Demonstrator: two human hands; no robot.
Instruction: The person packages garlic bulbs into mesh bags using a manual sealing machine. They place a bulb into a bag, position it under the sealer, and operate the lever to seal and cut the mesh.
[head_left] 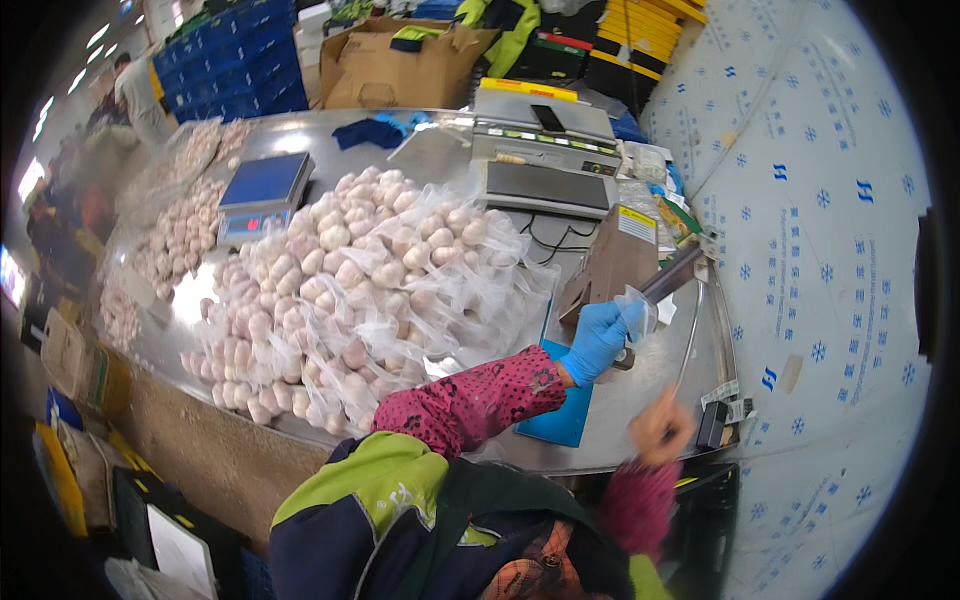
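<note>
My left hand [600, 342], in a blue glove, is closed on a piece of white translucent netting [637, 310] beside a brown metal machine [618, 250] with a dark bar [675, 272]. Bare and smeared by motion, my right hand [662, 428] is over the table's right part; I cannot make out whether it holds anything. A large heap of garlic bulbs [330, 265], many in white net bags [480, 290], spreads to the left of my gloved hand. Under my left wrist lies a flat blue board [560, 405].
A blue-topped scale [265, 185] stands behind the heap. Farther back are a wrapping machine [545, 150] with a phone [547, 118] on it, a cardboard box [400, 65] and blue crates [230, 60]. A small black box [713, 425] sits near the right edge, beside the wall panel [800, 250].
</note>
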